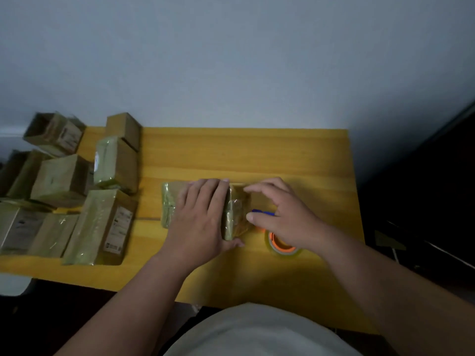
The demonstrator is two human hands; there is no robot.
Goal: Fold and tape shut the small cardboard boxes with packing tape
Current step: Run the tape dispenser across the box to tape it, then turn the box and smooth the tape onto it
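A: The hands first: what is each 1 doing?

B: The left hand lies flat on top of the small cardboard box, fingers straight and pressed down, thumb tucked at the near edge. The right hand sits at the box's right end, fingers curled, thumb and fingertips touching the crinkled tape on that end. Whether it actually pinches the tape cannot be told through the blur.

A: Where is the box?

B: On the yellow bench, about the middle, lengthwise left to right, glossy with tape at both ends.

A: And the roll?

B: The tape roll, clear with an orange core, lies flat on the bench just right of the box and partly under the right wrist. Something blue shows beneath the right palm; what it is cannot be told.

A: Anything else?

B: A pile of taped boxes crowds the bench's left side, several bearing labels, some stacked. A grey wall rises behind.
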